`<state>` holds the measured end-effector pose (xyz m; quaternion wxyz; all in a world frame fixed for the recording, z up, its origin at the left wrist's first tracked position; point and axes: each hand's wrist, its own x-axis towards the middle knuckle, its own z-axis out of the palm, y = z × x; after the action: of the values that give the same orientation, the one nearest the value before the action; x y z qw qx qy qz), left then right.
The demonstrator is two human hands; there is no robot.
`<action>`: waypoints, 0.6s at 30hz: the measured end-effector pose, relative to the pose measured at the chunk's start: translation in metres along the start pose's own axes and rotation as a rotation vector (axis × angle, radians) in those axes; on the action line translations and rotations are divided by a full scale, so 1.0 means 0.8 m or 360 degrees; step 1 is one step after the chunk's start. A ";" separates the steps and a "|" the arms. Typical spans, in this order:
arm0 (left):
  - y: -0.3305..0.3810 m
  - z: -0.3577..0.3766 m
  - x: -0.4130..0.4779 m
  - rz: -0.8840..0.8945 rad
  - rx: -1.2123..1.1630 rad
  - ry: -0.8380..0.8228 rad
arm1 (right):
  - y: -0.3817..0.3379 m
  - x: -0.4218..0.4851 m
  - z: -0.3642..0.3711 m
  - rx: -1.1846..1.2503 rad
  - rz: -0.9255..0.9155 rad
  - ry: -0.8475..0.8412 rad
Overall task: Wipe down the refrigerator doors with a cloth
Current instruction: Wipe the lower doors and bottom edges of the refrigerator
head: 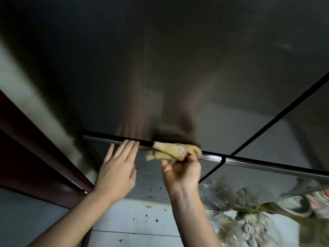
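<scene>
Head view, facing the refrigerator at close range. I see my right hand (181,172) grasping a bunched yellowish cloth (175,150) between thumb and curled fingers. The cloth lies against the metal strip (267,164) that runs between the upper door (160,68) and the lower door (151,184), just left of the vertical seam that divides the left pair of doors from the right door (302,125). My left hand (117,168) is flat and released, fingers straight, with the fingertips (132,143) touching the same strip just beside the cloth; I judge that it braces the door.

Progress, as I judge it: the wipe is at the middle band of the left side, so the task is under way and not finished. The dark glossy panels show no clear border between wiped and unwiped areas, so I cannot tell how much is done. A pale smudge (284,45) high on the right suggests that part is left. Below lie a speckled tile floor (133,221) and plastic bags (249,213).
</scene>
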<state>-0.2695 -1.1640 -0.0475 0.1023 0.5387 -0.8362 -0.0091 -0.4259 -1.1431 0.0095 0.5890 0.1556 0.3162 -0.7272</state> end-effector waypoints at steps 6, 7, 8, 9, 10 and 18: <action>-0.021 -0.015 -0.008 -0.0166 -0.0451 0.0184 | -0.066 -0.028 -0.032 0.0183 -0.0113 -0.0212; -0.033 -0.021 -0.013 -0.0278 -0.0592 0.0269 | -0.061 -0.030 -0.032 0.0191 -0.0130 -0.0220; -0.038 -0.027 -0.012 -0.0375 -0.0717 0.0341 | -0.054 -0.030 -0.029 0.0145 -0.0097 -0.0207; -0.042 -0.033 -0.010 -0.0472 -0.0807 0.0416 | -0.039 -0.023 -0.024 0.0075 -0.0014 -0.0190; -0.045 -0.039 -0.009 -0.0578 -0.0879 0.0483 | -0.012 -0.019 -0.011 -0.0034 0.0094 -0.0177; -0.082 -0.072 -0.001 -0.1129 -0.1234 0.0655 | 0.077 -0.016 0.017 -0.0242 0.0496 -0.0346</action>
<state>-0.2002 -1.1855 0.0004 0.4444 0.7005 -0.5021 -0.2444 -0.3616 -1.1488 0.0102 0.7352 0.0785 0.2769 -0.6138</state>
